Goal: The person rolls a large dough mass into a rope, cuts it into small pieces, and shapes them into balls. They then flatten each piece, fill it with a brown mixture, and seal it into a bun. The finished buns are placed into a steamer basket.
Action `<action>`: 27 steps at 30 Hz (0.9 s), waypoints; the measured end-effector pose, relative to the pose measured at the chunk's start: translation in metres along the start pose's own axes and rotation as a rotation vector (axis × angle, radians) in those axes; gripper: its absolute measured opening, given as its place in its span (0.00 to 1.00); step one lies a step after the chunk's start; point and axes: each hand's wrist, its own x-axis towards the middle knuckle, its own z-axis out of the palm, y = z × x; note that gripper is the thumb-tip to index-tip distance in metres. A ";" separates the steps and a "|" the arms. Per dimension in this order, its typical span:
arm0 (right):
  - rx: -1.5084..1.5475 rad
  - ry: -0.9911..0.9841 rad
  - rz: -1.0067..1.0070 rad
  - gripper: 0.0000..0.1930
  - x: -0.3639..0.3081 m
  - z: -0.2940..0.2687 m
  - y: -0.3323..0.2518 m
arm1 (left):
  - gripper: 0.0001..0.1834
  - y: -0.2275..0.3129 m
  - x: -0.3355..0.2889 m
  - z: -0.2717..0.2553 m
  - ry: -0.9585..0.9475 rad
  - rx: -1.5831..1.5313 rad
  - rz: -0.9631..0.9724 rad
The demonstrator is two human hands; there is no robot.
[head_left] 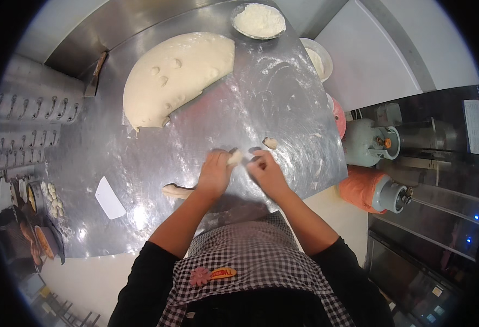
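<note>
My left hand (215, 170) is closed around a strip of pale dough. One end of the dough strip (178, 191) trails out behind the hand toward the left, and the other end pokes out past the fingertips on the right. A short gap away, my right hand (267, 173) has its fingers curled in; they are slightly blurred, and whatever they may hold cannot be made out. Just beyond it a small torn dough piece (270, 143) lies on the steel table (212, 124).
A large dough slab (176, 73) covers the far left-centre. Flour fills a bowl (258, 22) at the back edge. A white plastic scraper (110, 199) and a wooden-handled metal scraper (95, 76) lie left. Gas cylinders (367, 143) stand beyond the table's right edge.
</note>
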 end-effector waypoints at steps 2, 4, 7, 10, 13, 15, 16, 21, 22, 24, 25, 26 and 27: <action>0.015 -0.142 -0.122 0.26 -0.004 0.012 -0.010 | 0.19 0.007 -0.005 -0.016 -0.145 -0.291 -0.036; 0.098 -0.239 -0.164 0.25 -0.006 0.021 -0.017 | 0.18 0.022 -0.012 -0.033 -0.124 -0.323 0.000; 0.123 -0.279 -0.215 0.21 -0.012 0.029 -0.026 | 0.17 0.041 -0.023 -0.060 -0.174 -0.293 0.021; 0.180 -0.267 -0.173 0.14 -0.023 0.031 -0.034 | 0.17 0.051 -0.029 -0.074 -0.259 -0.257 -0.013; 0.082 -0.176 -0.261 0.10 -0.037 0.032 -0.041 | 0.14 0.055 -0.032 -0.080 -0.338 -0.204 -0.090; -0.077 -0.148 -0.267 0.09 -0.042 0.031 -0.043 | 0.13 0.059 -0.035 -0.088 -0.434 -0.265 -0.116; -0.144 -0.144 -0.268 0.10 -0.041 0.030 -0.043 | 0.13 0.061 -0.038 -0.095 -0.502 -0.351 -0.114; -0.350 0.103 -0.149 0.13 -0.008 0.008 -0.022 | 0.18 0.065 -0.036 -0.137 -0.436 -0.664 -0.098; -0.393 0.127 -0.179 0.12 -0.005 0.002 -0.012 | 0.20 0.063 -0.028 -0.137 -0.350 -0.584 -0.074; -0.451 0.110 -0.302 0.08 0.000 -0.005 0.009 | 0.29 0.054 -0.012 -0.123 -0.372 -0.473 -0.154; -0.468 0.120 -0.280 0.09 0.000 -0.007 0.017 | 0.31 0.050 -0.004 -0.106 -0.374 -0.311 -0.102; -0.623 0.150 -0.428 0.13 -0.003 -0.009 0.025 | 0.33 0.045 0.006 -0.083 -0.316 -0.190 -0.011; -0.715 0.292 -0.689 0.11 -0.005 -0.009 0.031 | 0.34 0.038 0.012 -0.063 -0.224 -0.113 0.114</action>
